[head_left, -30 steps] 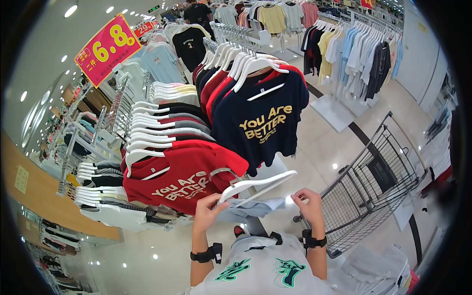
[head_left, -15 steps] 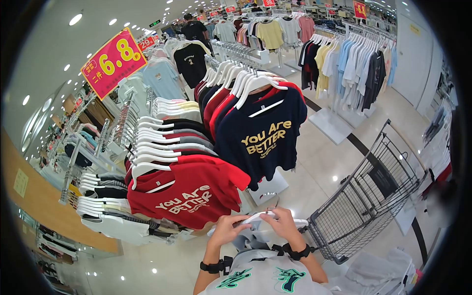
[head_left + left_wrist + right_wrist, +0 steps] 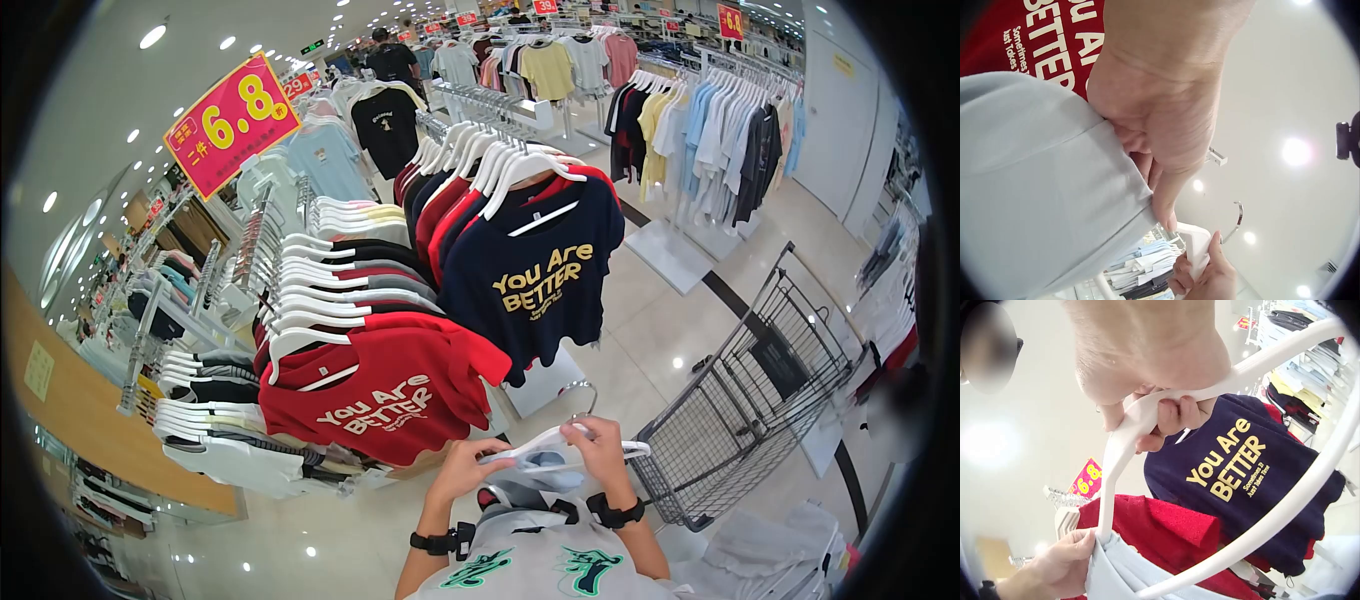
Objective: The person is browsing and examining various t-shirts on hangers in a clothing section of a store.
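A white clothes hanger (image 3: 1285, 353) with a metal hook (image 3: 578, 388) is held in front of the body. My right hand (image 3: 602, 455) grips its upper bar beside the hook, fingers curled round the plastic. At the other arm of the hanger, my left hand (image 3: 466, 468) pinches the edge of a pale blue garment (image 3: 1041, 175) together with the hanger. In the right wrist view, the hanger's left end runs inside the cloth, while the right end is bare. Folds of the garment hang below the hanger in the head view.
Straight ahead stands a rack with a red T-shirt (image 3: 375, 390) and a navy T-shirt (image 3: 535, 270) in front of several others. A wire shopping cart (image 3: 740, 400) is at right. Pale clothes (image 3: 770, 550) lie at lower right. A 6.8 price sign (image 3: 232, 125) rises at left.
A second ago only the left hand held the hanger, the right hand apart. Both hands then came together at its middle; now the right hand has shifted right along it, and the hook shows higher.
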A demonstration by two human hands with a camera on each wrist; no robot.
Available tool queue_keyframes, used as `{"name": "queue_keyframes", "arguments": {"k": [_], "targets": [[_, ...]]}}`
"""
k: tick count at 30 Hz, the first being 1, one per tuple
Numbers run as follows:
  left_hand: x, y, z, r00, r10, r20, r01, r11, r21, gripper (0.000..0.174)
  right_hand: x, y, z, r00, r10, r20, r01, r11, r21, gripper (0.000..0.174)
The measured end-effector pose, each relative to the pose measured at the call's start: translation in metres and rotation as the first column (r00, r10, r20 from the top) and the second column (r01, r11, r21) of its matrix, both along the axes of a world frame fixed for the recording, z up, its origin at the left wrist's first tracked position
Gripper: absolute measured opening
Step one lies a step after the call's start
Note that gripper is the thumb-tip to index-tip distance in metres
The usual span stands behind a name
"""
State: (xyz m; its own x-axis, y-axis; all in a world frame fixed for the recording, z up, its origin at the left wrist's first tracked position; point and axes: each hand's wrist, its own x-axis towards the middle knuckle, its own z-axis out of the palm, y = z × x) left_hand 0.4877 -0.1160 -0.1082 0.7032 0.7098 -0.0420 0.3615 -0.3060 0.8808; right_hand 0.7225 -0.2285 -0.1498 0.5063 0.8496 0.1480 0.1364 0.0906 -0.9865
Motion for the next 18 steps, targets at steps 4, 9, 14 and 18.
{"name": "queue_keyframes", "arguments": {"k": [4, 9, 14, 18], "targets": [[0.006, -0.003, 0.004, 0.999, -0.025, -0.022, 0.025, 1.000, 0.000, 0.027, 0.009, -0.004, -0.004, 1.000, 0.008, -0.006, -0.008, 1.000, 0.006, 0.023], [0.011, -0.008, 0.000, 1.000, -0.020, -0.012, 0.021, 0.999, 0.046, 0.026, 0.002, 0.000, 0.007, 0.988, 0.139, 0.065, -0.134, 0.988, -0.075, 0.027], [0.007, -0.006, -0.007, 0.998, 0.027, 0.053, -0.032, 0.994, 0.104, 0.025, 0.030, 0.002, -0.002, 0.966, 0.161, 0.201, -0.145, 0.985, -0.091, 0.031], [-0.007, -0.003, -0.003, 0.992, 0.127, 0.002, -0.126, 0.983, 0.136, 0.026, 0.077, -0.022, -0.058, 0.831, -0.008, 0.557, 0.249, 0.900, -0.358, 0.043]]}}
